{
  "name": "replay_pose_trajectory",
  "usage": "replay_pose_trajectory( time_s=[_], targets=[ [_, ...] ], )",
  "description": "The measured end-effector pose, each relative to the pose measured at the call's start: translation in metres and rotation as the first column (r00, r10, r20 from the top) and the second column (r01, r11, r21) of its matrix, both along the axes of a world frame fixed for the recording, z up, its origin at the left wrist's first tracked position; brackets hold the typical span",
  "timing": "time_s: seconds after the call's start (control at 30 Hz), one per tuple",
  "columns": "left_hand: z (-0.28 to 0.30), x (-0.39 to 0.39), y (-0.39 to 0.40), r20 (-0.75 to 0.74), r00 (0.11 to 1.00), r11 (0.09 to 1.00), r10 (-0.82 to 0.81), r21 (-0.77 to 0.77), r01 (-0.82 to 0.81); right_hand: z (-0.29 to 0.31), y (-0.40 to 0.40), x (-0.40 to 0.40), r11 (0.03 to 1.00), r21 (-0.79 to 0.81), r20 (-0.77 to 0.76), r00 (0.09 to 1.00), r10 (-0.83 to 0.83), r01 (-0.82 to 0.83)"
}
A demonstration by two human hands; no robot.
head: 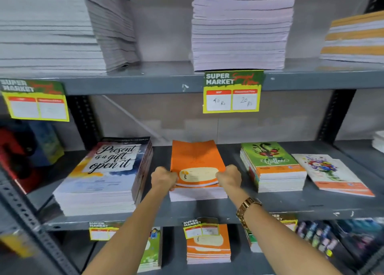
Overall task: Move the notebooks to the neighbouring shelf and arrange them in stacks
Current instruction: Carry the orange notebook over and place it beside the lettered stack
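Head view: both hands grasp the orange notebooks (197,166) on the middle shelf (291,204).
Left hand (164,178) and right hand (228,176) clench the stack's front corners; judged step: lifting. Next move needs a level carry to the neighbouring shelf.

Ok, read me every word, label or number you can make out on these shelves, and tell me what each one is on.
"Present is a gift, open it": top cover of the left notebook stack.
"SUPER MARKET", handwritten "40 Rs" and "20 Rs": price tag on the upper shelf edge.
"YOU": orange notebook stack held by both hands.
Green notebook stack: script title unclear.
Other tags: prices too blurred.
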State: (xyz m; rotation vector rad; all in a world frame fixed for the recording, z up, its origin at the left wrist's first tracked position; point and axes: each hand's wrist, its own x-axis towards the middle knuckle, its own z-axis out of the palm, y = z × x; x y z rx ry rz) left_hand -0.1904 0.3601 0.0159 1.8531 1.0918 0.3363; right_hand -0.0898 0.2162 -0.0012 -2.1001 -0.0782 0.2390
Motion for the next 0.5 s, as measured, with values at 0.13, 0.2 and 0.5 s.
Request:
replay_pose_trajectory(
  time_s=[0.13,0.2,0.5],
  targets=[
    [0.005,0.000,0.000,-0.029,0.998,0.998,-0.059,0.001,0.059,-0.003,-0.005,0.000,0.989,-0.143,0.047,0.998,0.036,-0.029],
    [0.010,0.001,0.000,-0.078,0.993,0.996,-0.084,0.016,0.085,-0.001,-0.008,0.000,0.975,-0.217,0.074,0.995,0.060,-0.043],
    [0.027,0.035,-0.045,-0.089,0.981,0.934,-0.171,0.301,0.191,0.017,-0.058,0.015,0.945,-0.298,0.529,0.847,0.045,0.136]
  ],
)
